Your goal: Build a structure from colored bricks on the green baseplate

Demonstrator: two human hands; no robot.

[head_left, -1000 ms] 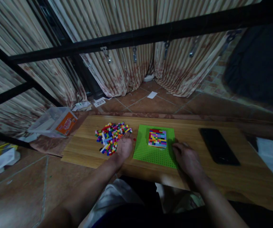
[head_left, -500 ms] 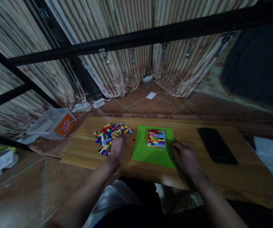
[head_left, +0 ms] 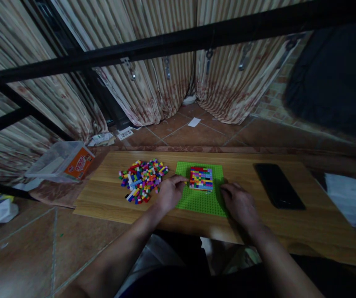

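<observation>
My left hand (head_left: 170,192) is over the left edge of the green studded baseplate (head_left: 201,204), its thumb and fingers pinching a small yellow toy brick (head_left: 185,182). A square block of many-coloured toy bricks (head_left: 201,179) stands on the baseplate, just right of those fingertips. My right hand (head_left: 239,203) is curled at the baseplate's right edge, fingertips against it. What lies under the right palm is hidden. To the left of my left hand, loose toy bricks (head_left: 143,180) in mixed colours lie in a pile.
A black phone (head_left: 279,186) lies on the right of the wooden table (head_left: 103,198). On the floor at left stands a clear plastic box (head_left: 56,161) with an orange label. White paper (head_left: 350,200) is beyond the table's right end. Curtains and a dark metal bar are ahead.
My left hand has moved right from the loose pile to the baseplate, with a yellow brick now showing in its fingertips. My right hand stays at the baseplate's right edge. The view has shifted slightly.
</observation>
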